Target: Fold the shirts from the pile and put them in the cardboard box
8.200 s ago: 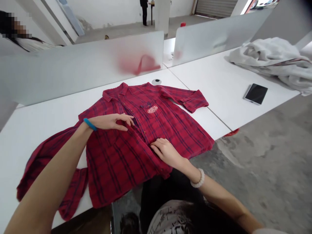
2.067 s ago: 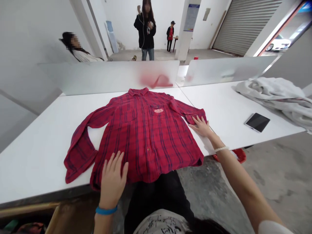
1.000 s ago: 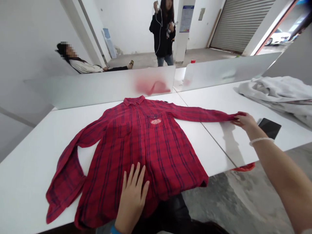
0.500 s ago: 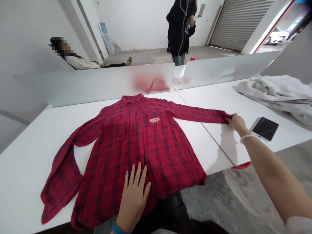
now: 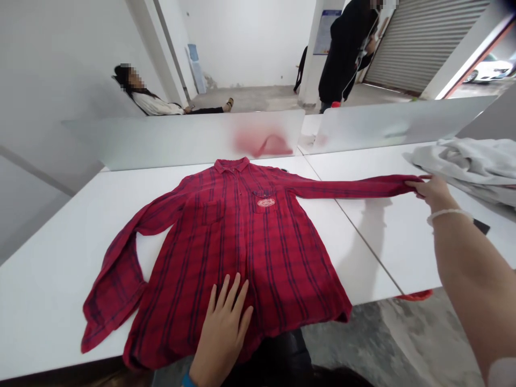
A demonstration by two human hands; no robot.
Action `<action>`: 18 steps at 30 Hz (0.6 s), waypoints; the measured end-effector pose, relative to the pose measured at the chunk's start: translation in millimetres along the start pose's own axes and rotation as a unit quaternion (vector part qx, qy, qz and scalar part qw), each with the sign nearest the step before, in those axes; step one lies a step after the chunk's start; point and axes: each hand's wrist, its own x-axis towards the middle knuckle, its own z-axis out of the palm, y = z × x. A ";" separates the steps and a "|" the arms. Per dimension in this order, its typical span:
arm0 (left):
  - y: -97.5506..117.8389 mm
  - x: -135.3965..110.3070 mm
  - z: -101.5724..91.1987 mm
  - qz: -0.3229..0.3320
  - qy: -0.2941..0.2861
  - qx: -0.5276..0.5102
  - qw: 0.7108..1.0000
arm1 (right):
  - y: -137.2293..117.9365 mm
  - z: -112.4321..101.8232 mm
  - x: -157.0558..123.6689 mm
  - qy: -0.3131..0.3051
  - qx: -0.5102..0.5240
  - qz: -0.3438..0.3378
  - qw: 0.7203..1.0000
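A red plaid flannel shirt (image 5: pixel 237 242) lies spread face up and buttoned, with its collar toward the far side of the white table. My right hand (image 5: pixel 433 193) pinches the cuff of the shirt's sleeve (image 5: pixel 346 188), which is stretched out straight to the right above the tabletop. My left hand (image 5: pixel 222 333) rests flat on the shirt's lower front near the hem, fingers apart and holding nothing. The shirt's other sleeve (image 5: pixel 113 285) bends down along the left side, with its cuff near the table edge.
A crumpled grey-white cloth (image 5: pixel 463 161) lies at the table's right end. A dark tablet (image 5: pixel 481 226) shows only at one corner past my right forearm. Frosted divider panels (image 5: pixel 181 140) stand along the far edge. Beyond them, one person stands (image 5: pixel 346 54) and another reclines (image 5: pixel 149 94).
My right hand has drawn the sleeve further right, so it lies straighter. My left hand stays on the hem. The view has shifted, and my right forearm now covers most of the tablet.
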 end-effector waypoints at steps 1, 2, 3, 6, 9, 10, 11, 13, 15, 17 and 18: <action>0.5 4.1 -2.4 -0.010 -0.004 -0.007 1.000 | 4.2 1.8 -2.3 -0.018 0.035 0.030 0.999; 1.7 9.3 -4.4 -0.018 -0.008 -0.014 1.000 | 8.7 3.9 -6.0 -0.036 0.065 0.056 0.996; 3.6 15.2 -5.7 -0.024 -0.011 -0.021 0.999 | 13.3 6.4 -10.6 -0.038 0.078 0.075 0.993; 12.8 32.1 -3.8 -0.014 -0.018 -0.035 0.999 | 25.9 13.6 -27.5 -0.047 0.099 0.116 0.987; 21.6 40.5 4.7 0.004 -0.038 -0.049 0.998 | 26.1 17.9 -41.0 -0.033 0.113 0.128 0.985; 23.5 41.1 7.6 0.008 -0.044 -0.055 0.997 | 20.8 18.8 -43.6 -0.020 0.117 0.122 0.985; 24.8 41.0 10.1 0.010 -0.049 -0.061 0.997 | 12.0 19.8 -45.4 -0.010 0.123 0.111 0.986; 26.1 39.3 13.2 0.011 -0.053 -0.072 0.996 | -16.2 23.5 -48.0 -0.002 0.139 0.072 0.988; 25.7 37.3 13.2 0.006 -0.057 -0.092 0.994 | -56.9 31.0 -52.6 -0.014 0.162 0.016 0.987; 21.7 37.3 9.9 -0.006 -0.078 -0.142 0.987 | -106.0 43.6 -64.4 -0.043 0.189 -0.049 0.980; 17.4 39.2 7.0 -0.016 -0.094 -0.189 0.977 | -131.8 51.9 -74.5 -0.064 0.202 -0.080 0.974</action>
